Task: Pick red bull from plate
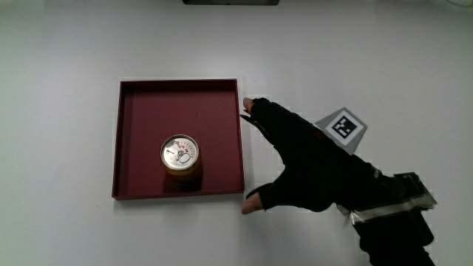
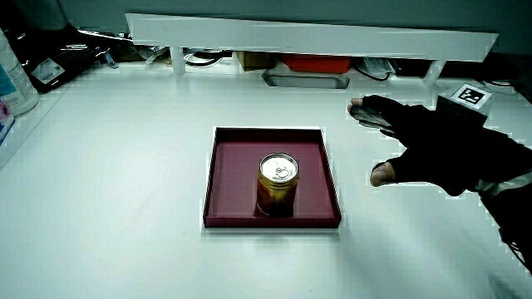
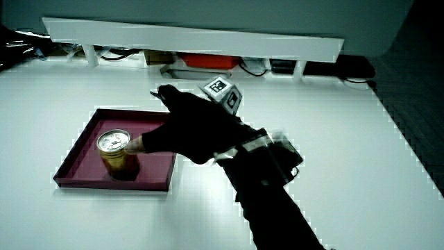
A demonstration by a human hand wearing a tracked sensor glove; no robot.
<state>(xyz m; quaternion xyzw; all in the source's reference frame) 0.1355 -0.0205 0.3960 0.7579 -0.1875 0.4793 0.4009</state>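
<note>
Resting spot: the can (image 1: 181, 154) stood upright in the dark red square tray (image 1: 133, 133), nearer to the person than the tray's middle, its silver top with the pull tab facing up.
Can in side views: gold-sided, upright inside the tray in both side views (image 2: 278, 183) (image 3: 114, 151); no brand marking could be read.
Hands: the gloved hand (image 1: 310, 166) was beside the tray, over the bare white bench (image 1: 66, 44), with thumb and fingers spread apart and holding nothing.
Fingertips: one fingertip (image 1: 247, 103) lay just beside the tray's rim; the thumb tip (image 1: 251, 205) lay near the tray's corner closest to the person.
Contact: none was visible between hand and can; they were apart.
Marker: the patterned cube (image 1: 341, 128) sat on the back of the hand.
Forearm: the dark sleeve (image 3: 274, 201) ran from the hand toward the person.
</note>
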